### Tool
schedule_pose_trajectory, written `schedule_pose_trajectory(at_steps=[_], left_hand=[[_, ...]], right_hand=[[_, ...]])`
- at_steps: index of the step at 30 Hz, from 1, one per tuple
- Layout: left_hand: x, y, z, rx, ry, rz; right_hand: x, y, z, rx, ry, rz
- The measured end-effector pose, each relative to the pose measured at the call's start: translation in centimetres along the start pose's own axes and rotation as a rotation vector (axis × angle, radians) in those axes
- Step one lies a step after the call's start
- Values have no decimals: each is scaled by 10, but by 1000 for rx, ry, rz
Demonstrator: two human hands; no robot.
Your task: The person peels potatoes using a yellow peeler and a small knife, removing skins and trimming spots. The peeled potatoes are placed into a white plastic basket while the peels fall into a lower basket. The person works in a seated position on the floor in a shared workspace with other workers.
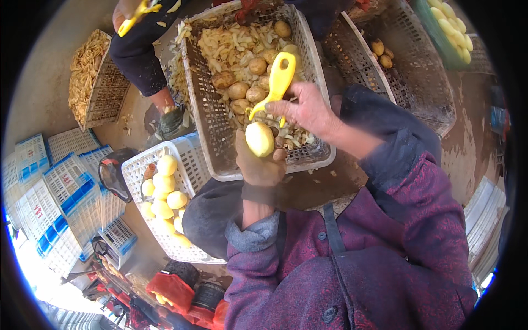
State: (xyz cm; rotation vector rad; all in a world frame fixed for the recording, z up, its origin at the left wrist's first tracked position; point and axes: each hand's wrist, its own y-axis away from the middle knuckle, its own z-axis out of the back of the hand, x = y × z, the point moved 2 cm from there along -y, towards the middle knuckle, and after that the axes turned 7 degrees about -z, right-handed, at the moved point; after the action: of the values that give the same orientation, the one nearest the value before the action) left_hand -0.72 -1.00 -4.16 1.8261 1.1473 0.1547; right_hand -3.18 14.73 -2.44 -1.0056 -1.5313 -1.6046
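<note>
A pale peeled potato (260,139) rests in my left hand (260,167), which looks gloved and has its fingers curled around it. My right hand (308,106) grips a yellow peeler (281,76), its handle pointing up and its forked head just above the potato. Both hands are over the near part of a dirty plastic crate (324,78). Inside that crate, unpeeled potatoes (238,90) lie among a heap of potato peelings (231,41). Whether the peeler's blade touches the potato, I cannot tell.
At my left stands a white crate (159,243) of peeled potatoes (164,181). Across from me, another person's hand (121,16) holds a yellow peeler (131,22). A crate of peelings (88,70) stands far left. Another crate (429,78) with several potatoes (385,61) is at right.
</note>
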Motion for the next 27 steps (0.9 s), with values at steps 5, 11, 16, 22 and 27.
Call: schedule_pose_trajectory(at_steps=[5, 11, 16, 22, 27], left_hand=[[7, -32, 39, 31, -654, -633], [-9, 2, -4, 76, -135, -56], [0, 6, -3, 49, -289, -321], [-4, 1, 4, 26, -747, -693], [-3, 15, -23, -79, -613, -676]], right_hand=[[-9, 10, -19, 78, 23, 227], [-5, -11, 2, -109, 149, 104], [10, -2, 5, -59, -103, -29], [24, 16, -12, -1, -92, 84], [-4, 10, -22, -33, -110, 188]])
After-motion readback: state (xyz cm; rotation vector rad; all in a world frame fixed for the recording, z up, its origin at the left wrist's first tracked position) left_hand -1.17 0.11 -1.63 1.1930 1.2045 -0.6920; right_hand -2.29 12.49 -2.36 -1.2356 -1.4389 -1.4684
